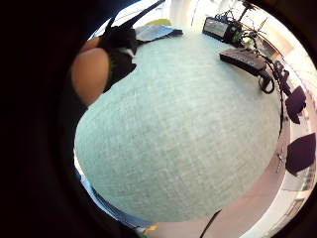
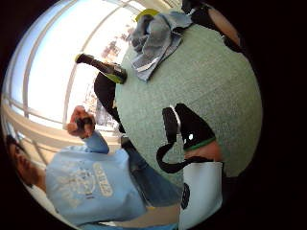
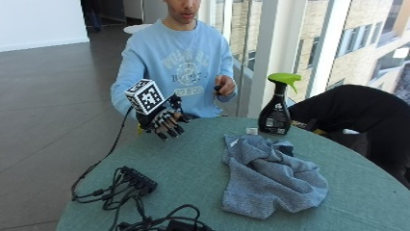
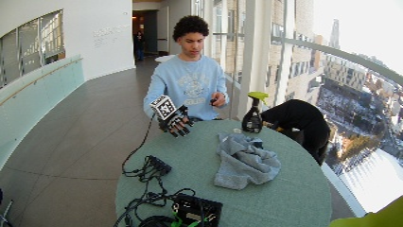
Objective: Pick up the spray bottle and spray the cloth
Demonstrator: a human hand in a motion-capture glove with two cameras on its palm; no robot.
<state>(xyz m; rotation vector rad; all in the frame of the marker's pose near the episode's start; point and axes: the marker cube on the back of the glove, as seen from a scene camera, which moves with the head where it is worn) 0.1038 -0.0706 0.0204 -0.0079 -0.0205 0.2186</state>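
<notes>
One spray bottle stands upright at the far edge of the round green table, dark body, lime-green trigger head, window right behind it, and nobody is touching it. It looks like rigid plastic with some liquid inside, so I'd judge it moderately weighty and a touch top-heavy; the narrow neck just under the trigger head is the natural place to wrap the fingers, index free for the trigger, and the smooth labelled body could be slippery. Just beside it, toward the table's middle, lies the grey cloth, crumpled in a soft heap: limp stuff, it will take the spray where it lies. Now out to the gloved right hand: it hovers above the near-left part of the table, well apart from the bottle, fingers hanging loosely curled and holding nothing. The person's bare left hand is raised at chest height, pinching a small dark object I can't identify. A tangle of black cables and a box sit on the table's near side. Pick-up not yet begun; the reach across is next, I'd say.
</notes>
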